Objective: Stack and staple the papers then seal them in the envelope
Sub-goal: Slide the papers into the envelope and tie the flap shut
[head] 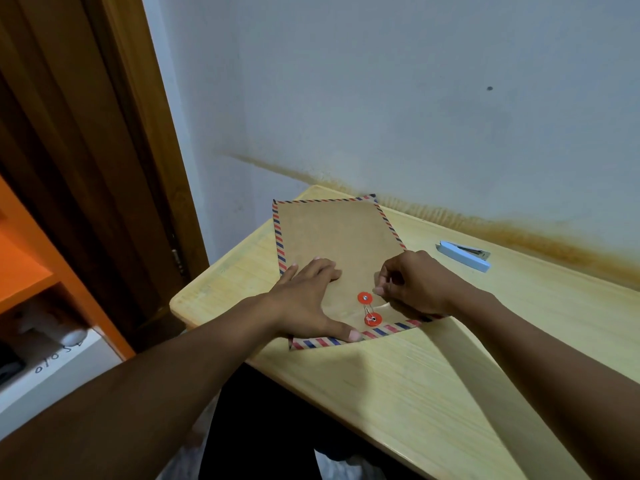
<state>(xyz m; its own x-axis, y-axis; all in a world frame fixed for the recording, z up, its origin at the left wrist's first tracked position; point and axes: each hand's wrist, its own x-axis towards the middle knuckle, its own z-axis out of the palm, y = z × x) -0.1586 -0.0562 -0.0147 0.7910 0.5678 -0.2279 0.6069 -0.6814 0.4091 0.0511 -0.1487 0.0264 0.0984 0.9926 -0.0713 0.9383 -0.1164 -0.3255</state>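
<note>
A brown envelope (332, 237) with a red-and-blue striped border lies flat on the pale wooden tabletop (450, 375), its flap end toward the person. The left hand (304, 299) presses it down, fingers (322, 268) straight and spread on the paper, thumb on the near striped edge. The right hand (415, 282) hovers over the flap, its fingers (381, 289) curled and pinching the thin string (369, 309) just beside the upper red disc (364, 298). The string runs down to the lower red disc (373, 319), which lies between the two hands. A light blue stapler (465, 255) rests near the wall, to the right of the envelope.
</note>
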